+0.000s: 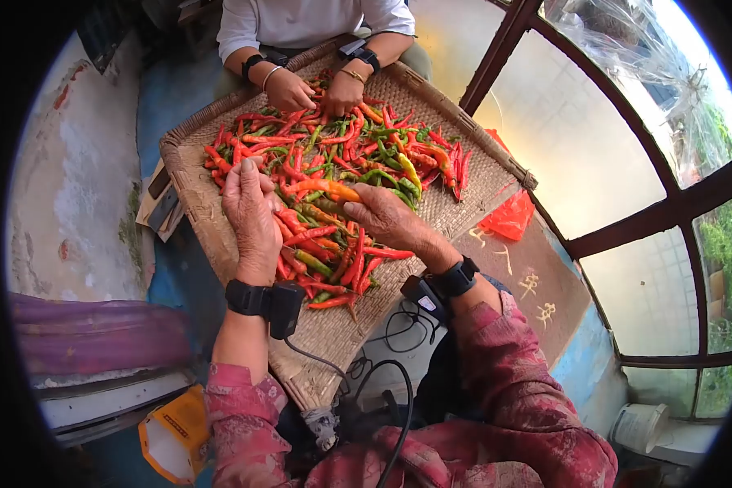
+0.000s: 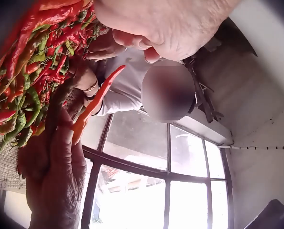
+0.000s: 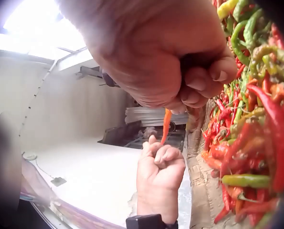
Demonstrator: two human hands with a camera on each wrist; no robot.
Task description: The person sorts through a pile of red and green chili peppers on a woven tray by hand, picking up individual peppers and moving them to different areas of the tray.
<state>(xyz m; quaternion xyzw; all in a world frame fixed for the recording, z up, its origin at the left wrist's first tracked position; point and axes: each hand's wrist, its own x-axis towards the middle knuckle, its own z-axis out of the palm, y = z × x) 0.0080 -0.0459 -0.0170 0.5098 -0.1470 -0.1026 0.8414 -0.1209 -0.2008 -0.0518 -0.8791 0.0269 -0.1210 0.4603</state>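
An orange chili pepper (image 1: 324, 189) is pinched by my right hand (image 1: 392, 218), its free end pointing left toward my other hand. My left hand (image 1: 250, 213) is raised over the tray's left side with its fingers curled in; nothing shows between them. In the left wrist view the orange pepper (image 2: 96, 106) slants upward, its tip a little apart from the curled left fingers (image 2: 132, 39). Under both hands, red, orange and green chili peppers (image 1: 358, 260) lie heaped on a large woven tray (image 1: 455, 213).
Across the tray another person's hands (image 1: 343, 96) reach into the peppers. A red plastic bag (image 1: 508, 215) lies beyond the tray's right edge. Framed windows (image 1: 577, 122) line the right side. Cables (image 1: 398, 382) hang near my lap, and a yellow box-like object (image 1: 175, 435) stands at lower left.
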